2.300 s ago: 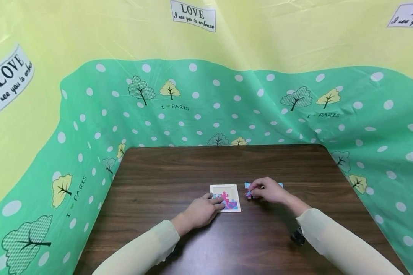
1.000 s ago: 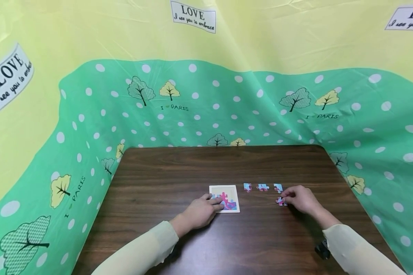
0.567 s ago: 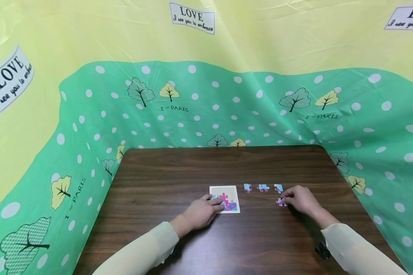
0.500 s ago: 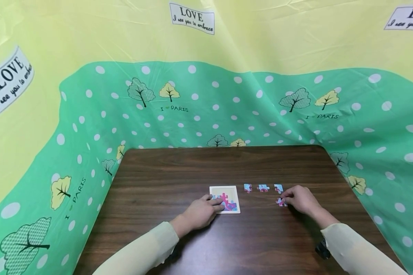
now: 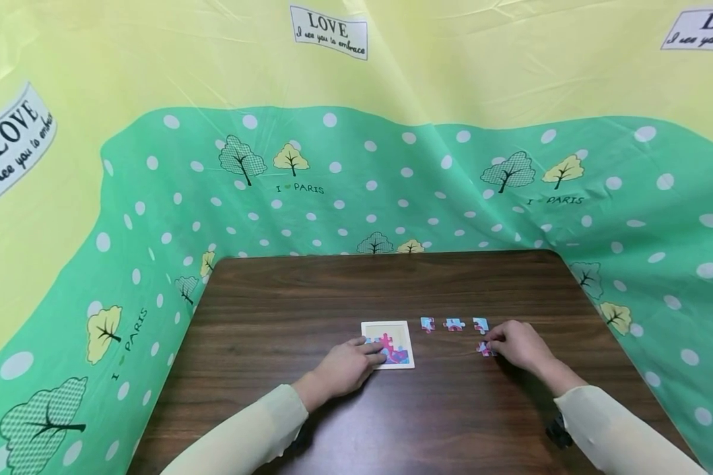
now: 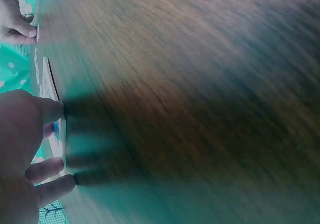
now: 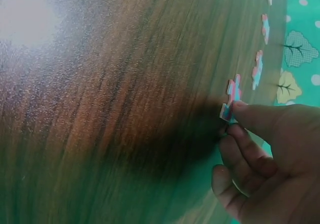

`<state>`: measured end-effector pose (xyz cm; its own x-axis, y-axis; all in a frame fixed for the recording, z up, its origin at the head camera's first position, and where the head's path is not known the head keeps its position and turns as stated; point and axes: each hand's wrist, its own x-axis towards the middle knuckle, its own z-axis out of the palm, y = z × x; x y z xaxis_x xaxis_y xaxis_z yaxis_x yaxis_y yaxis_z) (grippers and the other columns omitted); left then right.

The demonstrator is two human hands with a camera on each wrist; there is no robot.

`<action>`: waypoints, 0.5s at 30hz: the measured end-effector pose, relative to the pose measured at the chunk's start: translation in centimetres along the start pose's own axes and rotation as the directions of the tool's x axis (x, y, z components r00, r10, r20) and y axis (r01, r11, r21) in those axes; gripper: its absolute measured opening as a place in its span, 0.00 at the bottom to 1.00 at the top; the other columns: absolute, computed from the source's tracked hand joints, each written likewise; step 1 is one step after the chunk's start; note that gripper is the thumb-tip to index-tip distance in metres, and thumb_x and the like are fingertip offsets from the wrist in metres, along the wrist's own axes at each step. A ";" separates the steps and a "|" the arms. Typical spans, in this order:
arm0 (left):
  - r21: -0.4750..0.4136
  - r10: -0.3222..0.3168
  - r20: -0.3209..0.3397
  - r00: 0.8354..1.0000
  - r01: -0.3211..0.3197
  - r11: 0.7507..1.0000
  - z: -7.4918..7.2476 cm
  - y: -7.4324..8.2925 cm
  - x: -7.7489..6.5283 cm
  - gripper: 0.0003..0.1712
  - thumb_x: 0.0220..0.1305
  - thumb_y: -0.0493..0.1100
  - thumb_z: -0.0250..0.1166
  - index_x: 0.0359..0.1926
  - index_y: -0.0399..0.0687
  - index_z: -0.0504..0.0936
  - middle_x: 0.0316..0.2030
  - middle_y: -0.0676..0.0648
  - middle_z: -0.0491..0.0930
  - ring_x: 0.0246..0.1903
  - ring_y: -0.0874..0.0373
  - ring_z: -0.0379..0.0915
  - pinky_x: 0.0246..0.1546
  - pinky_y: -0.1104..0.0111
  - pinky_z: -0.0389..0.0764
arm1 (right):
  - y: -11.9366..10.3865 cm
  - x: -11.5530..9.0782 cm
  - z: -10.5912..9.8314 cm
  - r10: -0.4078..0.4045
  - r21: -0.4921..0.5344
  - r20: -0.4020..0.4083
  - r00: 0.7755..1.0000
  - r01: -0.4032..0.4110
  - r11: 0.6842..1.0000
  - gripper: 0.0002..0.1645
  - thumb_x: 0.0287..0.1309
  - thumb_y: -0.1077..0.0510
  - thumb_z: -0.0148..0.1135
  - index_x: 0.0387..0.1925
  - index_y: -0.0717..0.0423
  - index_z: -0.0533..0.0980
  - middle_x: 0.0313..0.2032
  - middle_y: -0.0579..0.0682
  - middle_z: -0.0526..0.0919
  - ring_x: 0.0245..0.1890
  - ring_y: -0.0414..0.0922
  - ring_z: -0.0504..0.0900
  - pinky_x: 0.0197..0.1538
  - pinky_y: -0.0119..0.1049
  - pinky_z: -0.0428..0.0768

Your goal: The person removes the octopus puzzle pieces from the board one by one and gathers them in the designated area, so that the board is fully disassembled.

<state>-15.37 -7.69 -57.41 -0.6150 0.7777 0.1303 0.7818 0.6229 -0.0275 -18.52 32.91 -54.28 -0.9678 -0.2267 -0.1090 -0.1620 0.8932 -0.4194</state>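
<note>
A small white-framed jigsaw board lies near the middle of the table, its lower part filled with pink, purple and blue pieces. My left hand rests on its left side with fingers extended over the pieces; the left wrist view shows fingertips at the frame's edge. To the right, my right hand pinches a pink-and-blue puzzle piece between thumb and fingers, low over the tabletop, as the right wrist view also shows. In a row behind it lie three loose puzzle pieces: left, middle and right.
The dark wood-grain table has rounded far corners. A green and yellow printed cloth hangs around its back and sides. A small black device sits under the right wrist.
My right hand has moved right from over the row, revealing the loose pieces, to the piece in front of them. Over the last second both hands stay nearly still.
</note>
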 end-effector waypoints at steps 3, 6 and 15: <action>-0.008 -0.021 -0.002 1.000 0.021 1.000 0.1 0.1 -0.2 0.18 0.77 0.48 0.58 0.62 0.59 0.84 0.65 0.50 0.80 0.64 0.53 0.77 0.67 0.59 0.75 | -0.2 0.1 -0.3 -0.012 -0.013 0.003 1.000 0.012 1.000 0.06 0.62 0.61 0.70 0.38 0.57 0.89 0.35 0.51 0.89 0.35 0.46 0.84 0.38 0.50 0.83; -0.021 -0.067 0.000 0.998 0.067 0.997 0.0 0.3 -0.5 0.18 0.76 0.49 0.59 0.62 0.62 0.84 0.63 0.48 0.80 0.62 0.51 0.78 0.63 0.60 0.78 | -0.7 0.4 -0.8 -0.027 -0.011 0.004 1.000 0.027 1.000 0.05 0.61 0.59 0.71 0.38 0.56 0.88 0.32 0.47 0.88 0.31 0.42 0.81 0.35 0.46 0.81; -0.059 -0.073 -0.026 0.997 0.071 0.996 -0.1 0.1 -0.6 0.16 0.74 0.47 0.62 0.58 0.58 0.86 0.57 0.48 0.81 0.60 0.52 0.79 0.62 0.63 0.79 | -4.4 2.2 -1.2 -0.088 0.006 0.033 0.996 0.088 0.996 0.08 0.62 0.58 0.70 0.42 0.56 0.87 0.35 0.47 0.88 0.29 0.39 0.80 0.34 0.42 0.81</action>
<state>-14.88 -8.06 -57.36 -0.6672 0.7279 0.1581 0.7409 0.6705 0.0399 -20.19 28.97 -51.61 -0.9430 -0.3170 -0.1011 -0.2453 0.8676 -0.4325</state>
